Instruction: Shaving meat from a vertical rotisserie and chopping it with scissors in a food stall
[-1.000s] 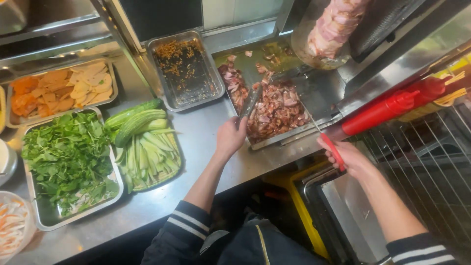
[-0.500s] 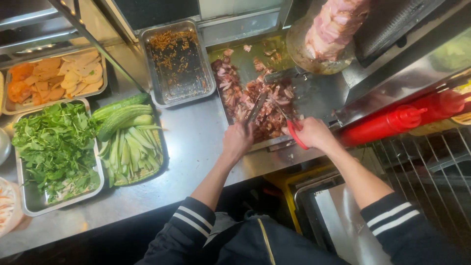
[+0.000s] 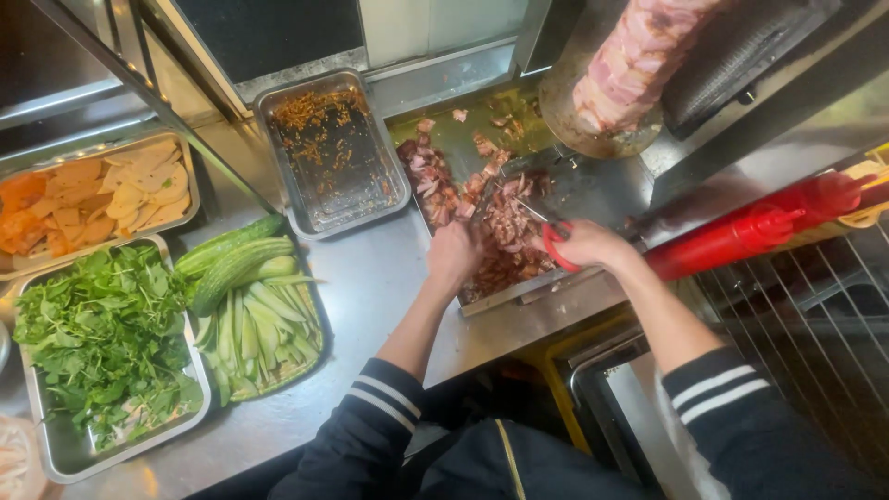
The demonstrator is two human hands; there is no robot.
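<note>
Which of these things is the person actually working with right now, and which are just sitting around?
In use:
- left hand, on the chopped meat
- right hand, holding the red-handled tongs
- meat tray

Lying about:
- tray of leafy greens
- cucumbers
- tray of sliced orange and pale pieces
- nearly empty tray with crumbs
- red squeeze bottles
- meat spit
</note>
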